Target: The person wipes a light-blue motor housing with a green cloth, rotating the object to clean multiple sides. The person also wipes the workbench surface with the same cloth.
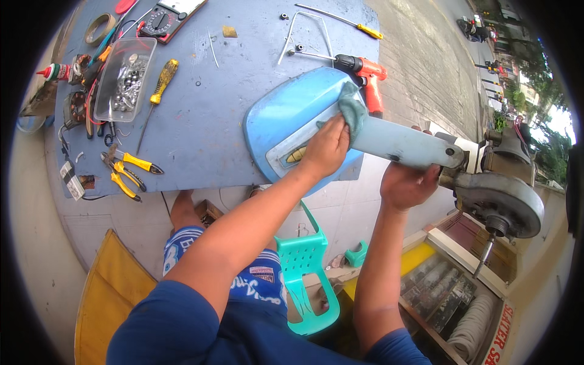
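My left hand presses a damp-looking green cloth against the pale neck of an electric fan stand, where it meets the blue base. The base lies tilted on the blue-grey table, its light panel facing up. My right hand grips the neck from below, near its far end, with some fingers hidden behind it. At that end hangs the fan's motor housing, with a bare threaded shaft pointing down. A red power drill with a long bit lies just behind the base.
On the table lie a yellow-handled screwdriver, pliers, a plastic box of hardware, a multimeter and another screwdriver. Below stand a green plastic chair and a case with compartments.
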